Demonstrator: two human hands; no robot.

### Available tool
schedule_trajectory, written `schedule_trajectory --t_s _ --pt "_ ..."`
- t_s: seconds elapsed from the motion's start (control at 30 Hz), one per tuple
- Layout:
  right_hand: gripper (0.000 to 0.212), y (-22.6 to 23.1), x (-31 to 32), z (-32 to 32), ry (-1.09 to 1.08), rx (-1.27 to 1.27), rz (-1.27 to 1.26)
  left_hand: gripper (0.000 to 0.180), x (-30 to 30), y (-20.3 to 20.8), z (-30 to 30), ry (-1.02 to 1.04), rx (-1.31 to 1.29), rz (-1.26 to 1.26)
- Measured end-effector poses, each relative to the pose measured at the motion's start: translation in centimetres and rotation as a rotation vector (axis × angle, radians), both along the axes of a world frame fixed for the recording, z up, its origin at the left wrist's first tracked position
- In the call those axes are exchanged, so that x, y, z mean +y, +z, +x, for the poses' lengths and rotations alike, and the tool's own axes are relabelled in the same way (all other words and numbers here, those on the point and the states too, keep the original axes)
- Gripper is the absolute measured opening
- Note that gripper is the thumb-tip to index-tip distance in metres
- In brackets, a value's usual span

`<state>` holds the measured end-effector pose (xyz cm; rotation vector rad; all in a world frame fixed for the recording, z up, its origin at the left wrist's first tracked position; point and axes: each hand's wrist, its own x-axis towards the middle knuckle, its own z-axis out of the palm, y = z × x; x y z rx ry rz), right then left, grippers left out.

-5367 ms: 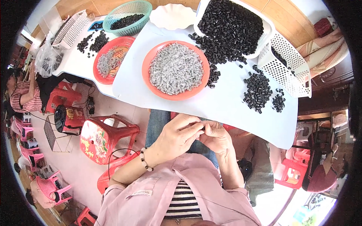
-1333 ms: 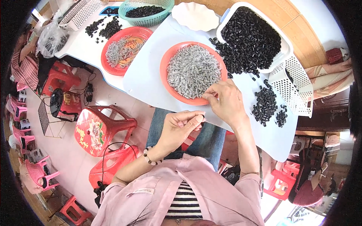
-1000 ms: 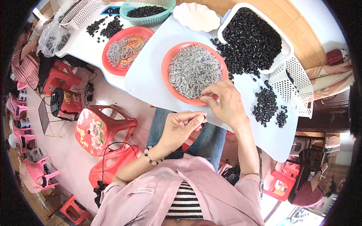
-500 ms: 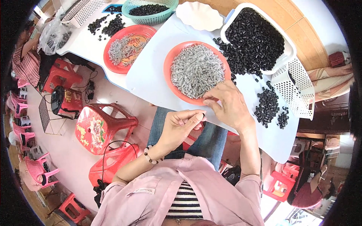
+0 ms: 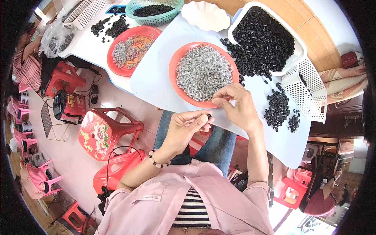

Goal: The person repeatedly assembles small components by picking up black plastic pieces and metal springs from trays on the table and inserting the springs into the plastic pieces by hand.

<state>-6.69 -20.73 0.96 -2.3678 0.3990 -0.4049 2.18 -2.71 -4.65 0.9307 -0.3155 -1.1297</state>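
My left hand [image 5: 190, 127] is closed, pinching a small black plastic piece [image 5: 209, 116] between thumb and fingertips just off the table's front edge. Up and to its right, my right hand [image 5: 239, 107] hovers at the near right rim of a red plate [image 5: 175, 88]. Its thumb and forefinger are drawn together; whatever lies between them is too small to make out. Small silvery metal pieces [image 5: 203, 70], which look like coil springs, fill the plate. To the right lies a loose pile of short black plastic pieces [image 5: 277, 111], with a smaller cluster beside it.
Black pieces spill from a white tub [image 5: 302, 51] at the back right, beside a white perforated basket [image 5: 313, 92]. A white scalloped dish [image 5: 205, 15] stands behind. Leftward are another red plate [image 5: 113, 64], a green basket [image 5: 156, 19] and red stools [image 5: 100, 133] on the floor.
My right hand has shifted slightly, its thumb and forefinger still at the plate's near rim. My left hand has turned a little, so the end of the black piece shows more.
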Motion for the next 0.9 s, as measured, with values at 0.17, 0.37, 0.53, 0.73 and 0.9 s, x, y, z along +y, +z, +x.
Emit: schedule_trajectory --t_s 0.17,0.37,0.53,0.73,0.9 --pt "0.009 -0.4 0.4 -1.0 -0.077 -0.218 0.813 0.027 0.0 0.8 0.2 -0.028 0.155 -0.040" --pt "0.010 -1.5 2.3 -2.2 0.047 -0.343 1.020 0.028 -0.4 0.9 0.1 -0.049 0.149 -0.113" --pt "0.010 -1.5 3.0 -2.4 0.005 -0.348 1.053 0.029 -0.5 1.3 -0.3 -0.051 0.117 -0.107" --pt "0.010 -1.1 3.2 -2.5 -0.039 -0.319 1.032 0.030 -0.6 1.2 -0.3 -0.052 0.047 -0.101" --pt "0.014 -1.2 2.8 -1.8 -0.104 -0.275 0.924 0.027 -1.6 1.7 0.5 0.010 -0.097 -0.086"
